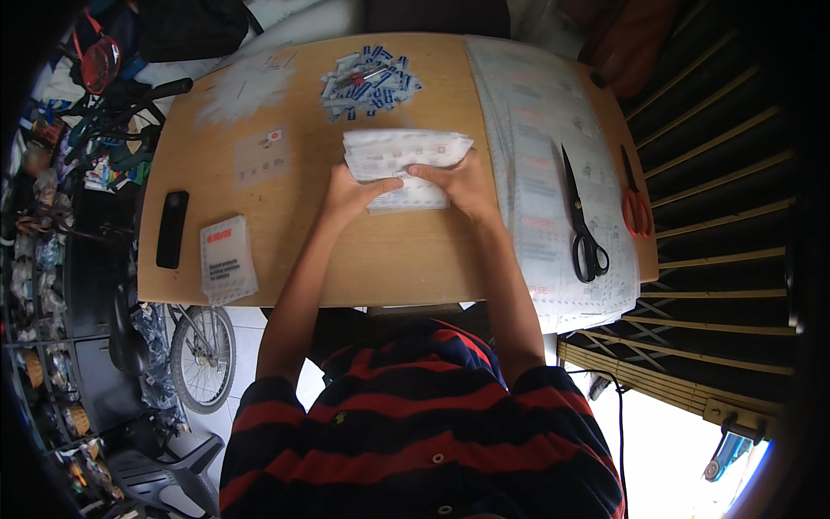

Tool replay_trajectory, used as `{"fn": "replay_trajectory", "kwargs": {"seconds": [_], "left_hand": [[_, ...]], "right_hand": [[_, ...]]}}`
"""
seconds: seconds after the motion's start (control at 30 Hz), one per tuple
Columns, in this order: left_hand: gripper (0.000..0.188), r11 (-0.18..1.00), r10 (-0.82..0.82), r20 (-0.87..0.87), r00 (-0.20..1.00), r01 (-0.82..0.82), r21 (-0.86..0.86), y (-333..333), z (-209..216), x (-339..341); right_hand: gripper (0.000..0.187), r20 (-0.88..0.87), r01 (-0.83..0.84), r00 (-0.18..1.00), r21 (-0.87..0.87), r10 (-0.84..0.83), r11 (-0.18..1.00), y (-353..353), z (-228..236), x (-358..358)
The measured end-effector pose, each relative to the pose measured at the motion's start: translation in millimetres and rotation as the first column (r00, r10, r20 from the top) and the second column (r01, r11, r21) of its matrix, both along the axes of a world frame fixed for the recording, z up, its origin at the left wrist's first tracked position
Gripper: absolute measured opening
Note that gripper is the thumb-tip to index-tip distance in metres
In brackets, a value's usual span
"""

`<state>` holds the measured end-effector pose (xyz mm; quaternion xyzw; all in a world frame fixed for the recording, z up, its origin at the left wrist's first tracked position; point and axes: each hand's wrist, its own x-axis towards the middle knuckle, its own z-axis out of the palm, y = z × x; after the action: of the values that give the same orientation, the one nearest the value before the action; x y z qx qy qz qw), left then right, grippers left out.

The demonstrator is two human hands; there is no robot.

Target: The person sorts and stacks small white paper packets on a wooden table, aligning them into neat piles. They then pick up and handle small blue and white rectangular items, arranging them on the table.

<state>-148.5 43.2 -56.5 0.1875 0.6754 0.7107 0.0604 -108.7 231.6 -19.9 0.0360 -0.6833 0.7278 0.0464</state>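
A thick stack of translucent printed plastic sheets [406, 149] is held over the middle of the wooden table. My left hand [361, 188] grips its left side, the thumb lying across the front. My right hand [454, 181] clasps the right side, its thumb also pressed on the front face. Both sets of fingers go behind the stack and are hidden. Beyond it lies a heap of small clear packets with blue marks [372, 82], a red item among them. Left of my hands rests a single clear printed bag [264, 160].
Long printed plastic sheets [540, 173] cover the table's right side, with black-handled scissors [584, 233] on them and orange-handled scissors [637, 208] beside. At left are a black phone [172, 229], a printed packet stack [228, 258] and thin clear bags [246, 91]. A bicycle [203, 355] stands left; a folding gate [718, 259] right.
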Motion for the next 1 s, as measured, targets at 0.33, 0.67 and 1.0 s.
{"fn": "replay_trajectory", "kwargs": {"seconds": [0.33, 0.67, 1.0], "left_hand": [[0.035, 1.000, 0.027, -0.035, 0.999, -0.027, 0.011, 1.7, 1.8, 5.7], [0.052, 0.997, 0.076, 0.095, 0.993, -0.076, -0.001, 0.0, 19.2, 6.9], [0.054, 0.869, 0.251, 0.114, 0.961, -0.276, 0.410, 25.1, 60.1, 50.5]], "right_hand": [[0.032, -0.065, -0.011, 0.998, 0.085, 0.017, 0.996, -0.4, -3.5, 0.2], [0.029, 0.034, 0.107, 0.994, -0.166, -0.103, 0.980, -9.3, -3.7, 2.2], [0.057, 0.107, 0.118, 0.993, -0.814, -0.053, 0.569, -55.9, 8.7, 34.0]]}}
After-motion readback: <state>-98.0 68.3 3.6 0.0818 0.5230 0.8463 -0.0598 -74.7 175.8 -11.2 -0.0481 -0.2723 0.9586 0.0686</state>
